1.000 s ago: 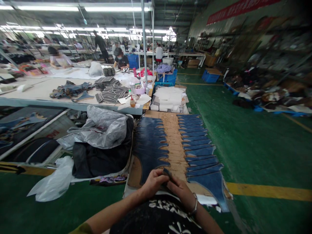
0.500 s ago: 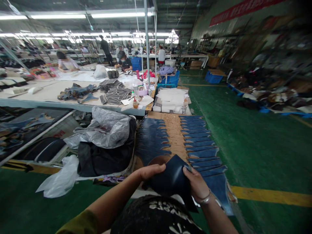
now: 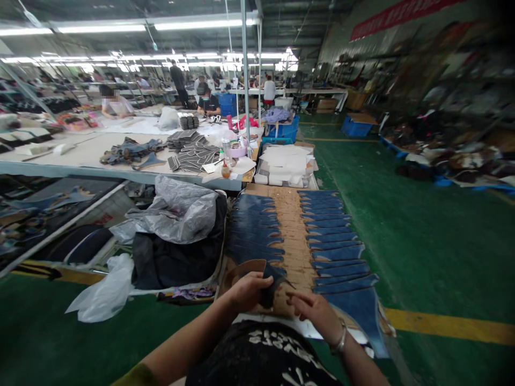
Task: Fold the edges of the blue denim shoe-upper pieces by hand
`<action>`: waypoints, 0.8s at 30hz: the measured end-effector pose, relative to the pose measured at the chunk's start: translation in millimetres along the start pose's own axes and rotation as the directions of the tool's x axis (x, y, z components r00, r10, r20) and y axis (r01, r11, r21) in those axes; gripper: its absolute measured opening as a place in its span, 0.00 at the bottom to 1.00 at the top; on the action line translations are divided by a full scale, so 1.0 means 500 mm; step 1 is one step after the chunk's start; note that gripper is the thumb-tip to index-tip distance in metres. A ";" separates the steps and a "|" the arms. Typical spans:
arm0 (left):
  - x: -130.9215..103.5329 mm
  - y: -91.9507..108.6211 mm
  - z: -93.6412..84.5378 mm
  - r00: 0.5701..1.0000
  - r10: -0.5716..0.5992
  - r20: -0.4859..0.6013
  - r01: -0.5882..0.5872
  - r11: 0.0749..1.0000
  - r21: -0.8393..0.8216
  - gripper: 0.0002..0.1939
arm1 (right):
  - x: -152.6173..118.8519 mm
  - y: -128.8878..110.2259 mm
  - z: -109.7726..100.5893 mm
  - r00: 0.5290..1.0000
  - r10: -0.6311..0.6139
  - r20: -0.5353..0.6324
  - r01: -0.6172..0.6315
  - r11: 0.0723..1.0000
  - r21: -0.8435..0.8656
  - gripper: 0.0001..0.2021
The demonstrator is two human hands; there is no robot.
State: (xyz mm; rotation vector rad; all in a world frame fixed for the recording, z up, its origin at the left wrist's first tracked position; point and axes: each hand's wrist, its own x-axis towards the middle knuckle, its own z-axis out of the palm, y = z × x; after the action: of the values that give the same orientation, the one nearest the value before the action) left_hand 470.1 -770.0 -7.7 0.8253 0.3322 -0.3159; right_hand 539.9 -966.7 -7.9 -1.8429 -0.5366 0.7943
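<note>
In my left hand (image 3: 250,292) is a dark blue leather piece (image 3: 274,277), bent over so that its tan underside shows. The fingers are closed on its near edge. My right hand (image 3: 316,313), wearing a bracelet at the wrist, is just right of the piece with its fingers apart and nothing seen in them. Beneath both hands lies a brown board (image 3: 292,230). Along its right side runs a row of overlapping blue leather pieces (image 3: 333,236) with pointed ends, and a similar row (image 3: 253,225) covers its left side.
Left of the board stands a bin with black cloth (image 3: 173,262) and crumpled clear plastic (image 3: 187,214). Behind it, a long worktable (image 3: 80,155) carries blue scraps and grey cut pieces (image 3: 195,153). Stacked white sheets (image 3: 286,161) sit past the board. Several people work farther back.
My right hand has let go of the leather piece and opened beside it. The piece has shifted left and folded over in my left hand, exposing more of its tan side.
</note>
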 end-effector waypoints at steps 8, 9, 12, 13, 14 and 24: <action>-0.010 0.009 0.043 0.999 -0.023 0.030 0.017 0.982 0.187 0.22 | 0.021 -0.021 0.064 0.994 -0.103 -0.022 0.103 0.994 0.025 0.13; -0.014 0.008 0.041 1.000 0.008 0.023 -0.014 0.967 0.256 0.22 | 0.019 -0.018 0.064 0.998 -0.020 -0.056 0.028 0.990 0.140 0.15; -0.025 -0.003 0.029 0.995 0.093 0.042 -0.102 0.882 0.460 0.19 | 0.013 -0.011 0.067 0.972 0.207 -0.110 -0.128 0.860 0.494 0.16; -0.028 -0.010 0.024 0.992 0.114 0.045 -0.121 0.856 0.502 0.18 | 0.013 -0.009 0.070 0.962 0.247 -0.113 -0.144 0.815 0.561 0.16; -0.030 -0.018 0.020 0.990 0.134 0.035 -0.132 0.837 0.531 0.17 | 0.013 -0.007 0.074 0.955 0.275 -0.113 -0.153 0.781 0.605 0.16; -0.031 -0.054 0.018 0.958 0.250 -0.142 -0.145 0.846 0.512 0.15 | 0.018 0.007 0.107 0.947 0.303 -0.110 -0.154 0.724 0.672 0.16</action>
State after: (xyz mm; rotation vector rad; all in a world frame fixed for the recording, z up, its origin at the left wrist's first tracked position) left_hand 446.5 -791.8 -13.5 1.4014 0.3580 -0.1183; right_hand 507.0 -928.6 -28.1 -1.3053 0.1294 0.8032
